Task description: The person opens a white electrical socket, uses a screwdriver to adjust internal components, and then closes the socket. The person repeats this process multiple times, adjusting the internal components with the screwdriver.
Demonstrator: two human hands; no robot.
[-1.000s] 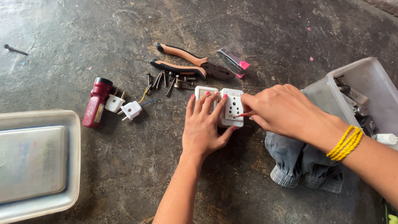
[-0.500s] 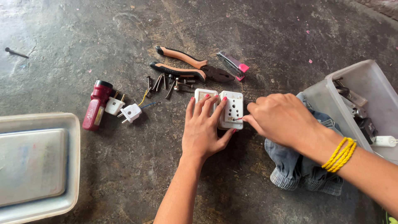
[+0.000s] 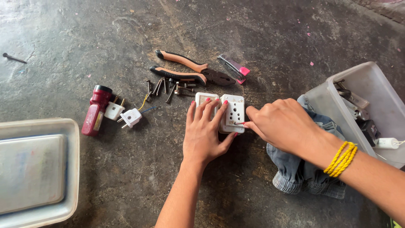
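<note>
A white socket board [image 3: 233, 110] lies flat on the grey concrete floor. My left hand [image 3: 206, 135] presses down on it with spread fingers, covering its left half. From the right, my right hand [image 3: 282, 124] has its fingers pinched on a small thin metal piece [image 3: 237, 123], which touches the board's lower right corner. That wrist wears yellow bangles [image 3: 341, 159]. What the piece is cannot be made out.
Orange-handled pliers [image 3: 190, 71], a small pink-tipped tool [image 3: 234, 67] and several loose screws [image 3: 164, 86] lie behind the board. A red torch [image 3: 96, 109] and two white plugs [image 3: 130, 117] lie left. Pale tray [image 3: 71, 169] at left, denim cloth [image 3: 295, 169] and plastic bin [image 3: 371, 88] at right.
My right hand has shifted slightly down to the board's lower right corner. My left hand stays pressed on the board.
</note>
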